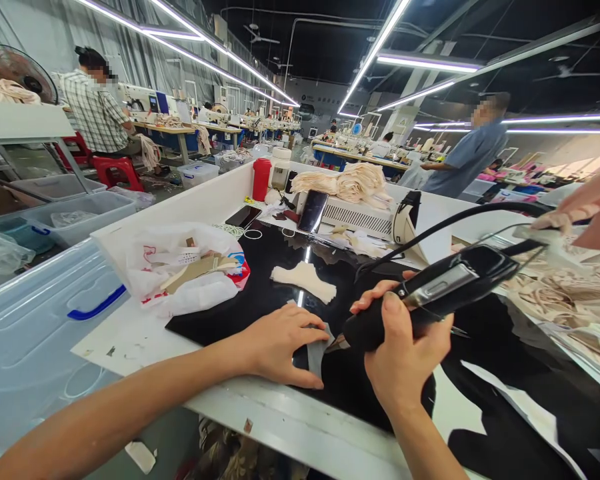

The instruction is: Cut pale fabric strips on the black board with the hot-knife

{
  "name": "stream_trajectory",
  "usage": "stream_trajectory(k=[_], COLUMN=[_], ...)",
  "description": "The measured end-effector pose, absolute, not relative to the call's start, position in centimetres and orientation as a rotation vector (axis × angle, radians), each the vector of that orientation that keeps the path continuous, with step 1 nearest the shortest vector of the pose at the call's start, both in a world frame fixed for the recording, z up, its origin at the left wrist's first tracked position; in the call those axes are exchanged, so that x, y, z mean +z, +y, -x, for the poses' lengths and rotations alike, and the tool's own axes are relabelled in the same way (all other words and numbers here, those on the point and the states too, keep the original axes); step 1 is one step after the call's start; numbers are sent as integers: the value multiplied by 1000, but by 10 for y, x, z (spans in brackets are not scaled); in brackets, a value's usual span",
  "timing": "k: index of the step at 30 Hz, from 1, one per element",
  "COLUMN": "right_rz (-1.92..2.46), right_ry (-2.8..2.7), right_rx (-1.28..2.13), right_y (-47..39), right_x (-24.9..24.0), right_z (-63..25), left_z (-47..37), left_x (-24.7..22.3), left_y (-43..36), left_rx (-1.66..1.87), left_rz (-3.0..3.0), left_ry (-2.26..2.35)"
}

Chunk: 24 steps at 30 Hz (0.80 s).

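My right hand (405,347) is closed around a black corded handheld tool (445,283) with a silver plate on its side, shaped like an electric clipper. Its lower end points down to the left, close to a small grey piece of fabric (318,352). A thin pointed metal tip pokes out beside that hand's fingers; what it belongs to is hidden. My left hand (285,343) lies low on the table, thumb and fingers spread around the grey piece and touching it. Beneath both hands is dark, shiny material (230,320). Just beyond lies a cream fabric piece (305,280).
A white plastic bag (190,293) with scraps lies left. Behind stand a phone (313,211), a red bottle (261,179) and stacked cream fabric (353,181). The tool's cable (460,215) arcs right toward piled fabric (555,293). A lidded bin (40,333) is left; people work farther back.
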State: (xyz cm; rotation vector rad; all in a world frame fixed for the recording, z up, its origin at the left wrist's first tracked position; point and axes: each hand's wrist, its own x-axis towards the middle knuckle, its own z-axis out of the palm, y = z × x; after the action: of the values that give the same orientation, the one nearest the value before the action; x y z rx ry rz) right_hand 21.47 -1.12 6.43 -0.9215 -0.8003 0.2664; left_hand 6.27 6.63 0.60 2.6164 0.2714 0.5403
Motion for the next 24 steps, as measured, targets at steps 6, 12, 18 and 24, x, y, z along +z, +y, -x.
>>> stream_trajectory(k=[6,12,18,24], right_rz=[848,872,861,850], right_ry=[-770,-771,-773,-776], right_rx=[328,350,353,369], right_y=[-18,-23,-28,-37], right_x=[69,66,71,73], right_z=[-209,-206,-206,-203], left_z=[-63,-62,-61,-61], left_x=[5,6,9,13], left_y=[67,66,66,66], left_rx=[546,537,524,510], left_rz=[-2617,-2625,-2631,-2626], left_ry=[275,280,270,263])
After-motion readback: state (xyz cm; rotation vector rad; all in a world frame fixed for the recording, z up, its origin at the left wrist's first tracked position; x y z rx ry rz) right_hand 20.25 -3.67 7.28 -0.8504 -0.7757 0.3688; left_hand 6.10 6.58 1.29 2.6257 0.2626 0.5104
